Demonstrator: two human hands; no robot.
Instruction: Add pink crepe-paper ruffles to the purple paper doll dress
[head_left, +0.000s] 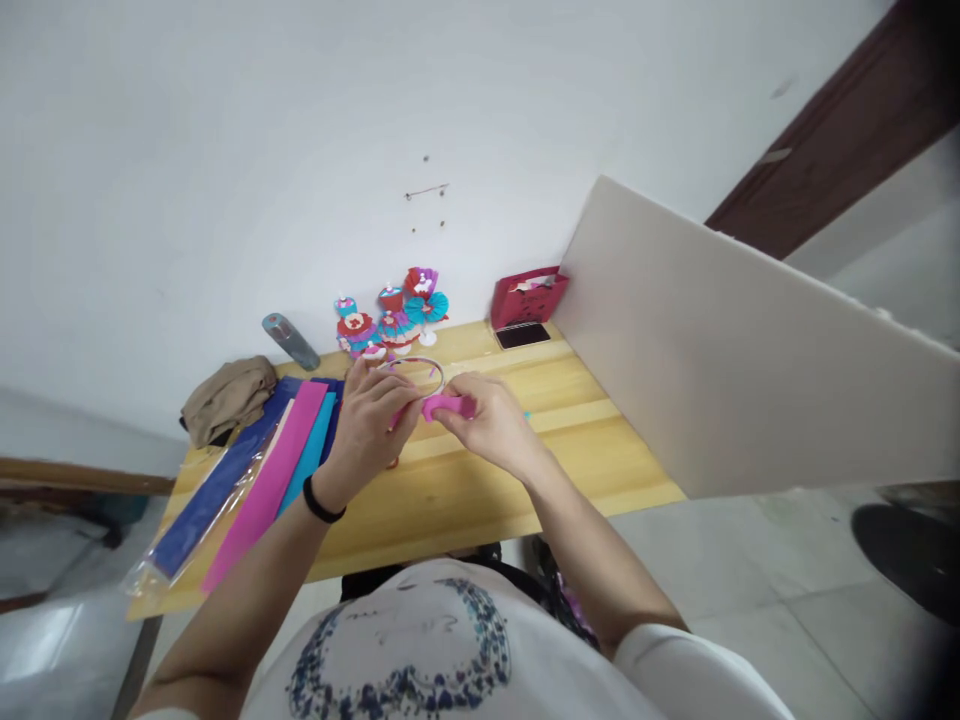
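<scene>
Above the middle of the wooden table [435, 500], a thin pale ring [441, 372] is held up, with its left side behind my left hand [371, 425]. That hand's fingers are closed on the ring and on the edge of a pink strip. My right hand [487, 415] pinches the pink strip [450, 405] between thumb and fingers, at the ring's lower right. The two hands are close together, with the strip between them. Part of the strip is hidden behind my left fingers.
Small paper dress figures [390, 310] stand by the wall. A grey-blue cylinder [291, 340], brown cloth [229, 400] and pink [274, 480], light-blue [311, 450] and dark-blue paper [217, 500] lie left. A red bag [529, 298], dark phone [523, 336] and white panel [720, 370] are right.
</scene>
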